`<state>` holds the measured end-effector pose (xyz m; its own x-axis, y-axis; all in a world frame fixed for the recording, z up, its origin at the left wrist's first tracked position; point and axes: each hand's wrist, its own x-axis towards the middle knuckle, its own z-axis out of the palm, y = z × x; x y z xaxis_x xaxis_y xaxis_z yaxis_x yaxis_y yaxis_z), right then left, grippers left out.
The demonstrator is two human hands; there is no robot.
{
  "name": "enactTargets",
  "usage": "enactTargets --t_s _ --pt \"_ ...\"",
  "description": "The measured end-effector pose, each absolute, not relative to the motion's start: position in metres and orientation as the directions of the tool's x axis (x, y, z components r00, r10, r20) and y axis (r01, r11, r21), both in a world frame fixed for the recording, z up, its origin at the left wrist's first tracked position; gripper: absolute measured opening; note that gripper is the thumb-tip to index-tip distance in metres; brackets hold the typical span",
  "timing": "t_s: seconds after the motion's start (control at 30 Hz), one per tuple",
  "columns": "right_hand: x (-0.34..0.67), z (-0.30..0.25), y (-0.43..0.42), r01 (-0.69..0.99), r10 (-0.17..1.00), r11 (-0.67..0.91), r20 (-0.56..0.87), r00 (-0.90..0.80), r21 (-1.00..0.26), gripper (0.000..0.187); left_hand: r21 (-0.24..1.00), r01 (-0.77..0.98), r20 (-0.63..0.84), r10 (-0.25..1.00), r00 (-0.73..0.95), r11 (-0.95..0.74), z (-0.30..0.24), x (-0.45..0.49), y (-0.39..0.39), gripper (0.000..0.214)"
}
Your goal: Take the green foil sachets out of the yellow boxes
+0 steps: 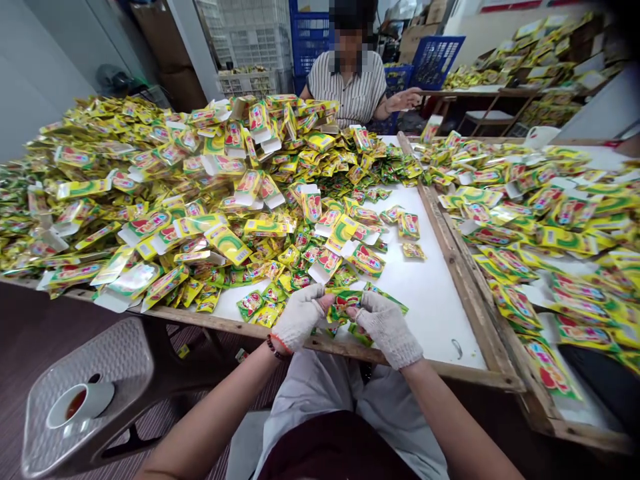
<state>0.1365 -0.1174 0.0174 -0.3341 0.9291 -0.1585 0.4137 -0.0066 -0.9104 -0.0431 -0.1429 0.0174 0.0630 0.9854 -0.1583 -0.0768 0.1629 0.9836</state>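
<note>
Both hands wear white knit gloves with bare fingertips. My left hand [299, 318] pinches one end of a small green packet [345, 301] with red fruit print, and my right hand [391, 327] grips its other end with thumb and fingers. The packet is held just above the table's near edge; whether it is a sachet or a small carton I cannot tell for sure. More green packets lie under and behind the hands. Beside my left hand are loose sachets [250, 304]. Open yellow cartons [364, 259] lie just beyond.
A tall heap of cartons and sachets [165, 167] covers the table's left side. Wooden rails [450, 260] divide it from a right section strewn with filled-looking cartons [575, 287]. Across the table sits a person [346, 93]. A stool [115, 360] at left bears a cup [83, 403].
</note>
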Motion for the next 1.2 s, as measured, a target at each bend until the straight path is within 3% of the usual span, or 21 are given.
enactTargets --t_s 0.2,0.3,0.43,0.5,0.57,0.63,0.7,0.8,0.87,0.97,1.03,1.1,1.2 --pt "0.147 0.011 -0.118 0.502 0.981 0.089 -0.011 -0.192 -0.860 0.030 0.996 -0.036 -0.081 0.987 0.140 0.087 0.017 -0.021 -0.139 0.030" --pt "0.161 0.011 -0.116 0.432 0.987 0.078 0.009 -0.159 -0.899 0.038 0.994 0.106 -0.011 0.981 0.191 -0.010 0.018 -0.005 -0.131 0.026" --pt "0.203 0.020 -0.111 0.393 0.998 -0.054 -0.066 -0.015 -0.918 0.032 0.912 0.363 0.109 0.965 0.238 -0.192 0.021 0.017 -0.108 0.019" --pt "0.229 0.026 -0.111 0.405 0.992 -0.090 -0.043 0.122 -0.910 0.033 0.775 0.526 0.176 0.918 0.354 -0.352 0.020 0.026 -0.092 0.022" --pt "0.251 0.031 -0.114 0.410 0.976 -0.116 -0.026 0.218 -0.905 0.034 0.543 0.637 0.186 0.818 0.544 -0.547 0.017 0.037 -0.079 0.032" --pt "0.264 0.032 -0.118 0.415 0.961 -0.139 -0.022 0.276 -0.899 0.033 0.315 0.659 0.123 0.718 0.685 -0.683 0.015 0.048 -0.071 0.039" --pt "0.271 0.028 -0.122 0.399 0.956 -0.142 -0.020 0.294 -0.906 0.035 0.184 0.659 0.072 0.678 0.731 -0.730 0.015 0.057 -0.069 0.040" --pt "0.273 0.018 -0.125 0.344 0.959 -0.139 -0.039 0.281 -0.929 0.037 0.137 0.696 0.097 0.709 0.698 -0.705 0.025 0.056 -0.069 0.045" --pt "0.271 0.012 -0.124 0.324 0.962 -0.144 -0.055 0.269 -0.935 0.037 0.108 0.795 0.143 0.800 0.582 -0.598 0.034 0.043 -0.069 0.046" --pt "0.266 0.007 -0.122 0.268 0.965 -0.140 -0.071 0.253 -0.953 0.036 0.010 0.967 0.206 0.947 0.248 -0.255 0.045 0.009 -0.066 0.049" --pt "0.258 0.004 -0.120 0.202 0.970 -0.128 -0.079 0.231 -0.971 0.038 -0.028 0.999 0.198 0.979 0.051 -0.046 0.048 -0.013 -0.066 0.061" --pt "0.246 0.003 -0.119 0.136 0.980 -0.116 -0.092 0.174 -0.984 0.039 0.012 0.999 0.117 0.993 -0.035 0.034 0.050 -0.029 -0.070 0.065" --pt "0.229 0.003 -0.118 0.098 0.990 -0.119 -0.110 0.090 -0.988 0.039 0.166 0.985 -0.014 0.998 0.058 -0.055 0.055 -0.039 -0.083 0.044"
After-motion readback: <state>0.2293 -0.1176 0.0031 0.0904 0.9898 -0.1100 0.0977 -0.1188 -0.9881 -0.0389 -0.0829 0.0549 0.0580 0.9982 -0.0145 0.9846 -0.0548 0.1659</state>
